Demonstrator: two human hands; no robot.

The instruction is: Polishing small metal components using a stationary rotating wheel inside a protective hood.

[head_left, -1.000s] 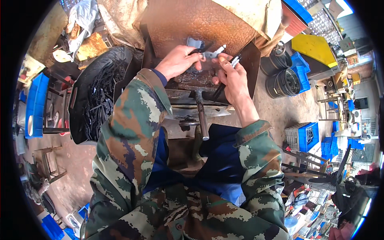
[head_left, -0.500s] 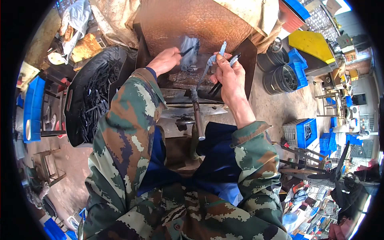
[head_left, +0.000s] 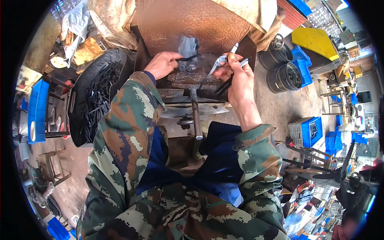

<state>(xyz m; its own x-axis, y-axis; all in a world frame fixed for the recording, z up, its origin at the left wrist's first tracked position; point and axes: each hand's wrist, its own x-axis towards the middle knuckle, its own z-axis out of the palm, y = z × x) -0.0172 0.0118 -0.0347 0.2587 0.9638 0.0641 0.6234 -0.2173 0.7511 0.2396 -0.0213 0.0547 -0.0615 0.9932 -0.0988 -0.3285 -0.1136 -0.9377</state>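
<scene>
My left hand (head_left: 161, 65) is closed on a thin dark strip (head_left: 187, 58) that points right, its far end at the lower edge of a pale grey, blurred patch (head_left: 188, 46). To the right, my right hand (head_left: 239, 76) is closed on a curved grey metal piece (head_left: 218, 63) with a ribbed end sticking up past the thumb. A second ribbed end (head_left: 245, 61) shows beside the fingers, and dark slim parts (head_left: 225, 86) hang below them. The fingers hide how these parts meet. Between my hands and knees, a round metal bar (head_left: 196, 116) points toward me.
A brown crinkled sheet (head_left: 200, 24) rises behind the work spot. To the left stands a large black tub (head_left: 72, 116) holding dark metal strips. Black buckets (head_left: 276, 78), a blue crate (head_left: 312, 132) and a fan (head_left: 340, 170) stand on the right.
The strip in my left hand has dropped lower and lies flatter. My right hand has shifted slightly right with the grey piece. The whole view has moved a little.
</scene>
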